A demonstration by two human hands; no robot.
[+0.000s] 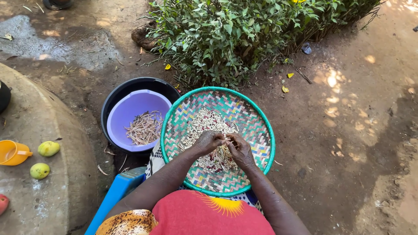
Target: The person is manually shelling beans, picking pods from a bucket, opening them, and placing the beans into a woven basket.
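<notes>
Head view. I see a round woven tray with a teal rim and a multicoloured zigzag weave [257, 130] resting on the person's lap, above a red garment with a yellow sun motif [209, 215]. A heap of pale shelled beans mixed with some dark red ones [204, 124] lies across the tray's middle. The left hand [209, 141] and right hand [240, 150] meet over the heap, fingers curled and pinched together on a thin pale bean pod [225, 143] held between them; I cannot tell how firmly either grips.

Just left of the tray, a lilac plastic basin [130, 109] sits nested inside a black plastic tub [117, 91] and holds a small pile of empty straw-coloured pods [144, 128]. A blue plastic seat edge [117, 191] shows below it. On the curved concrete slab [43, 196] at far left lie two green mangoes [48, 149] and an orange plastic cup [12, 152]. A leafy green shrub [235, 35] grows beyond the tray on bare earth.
</notes>
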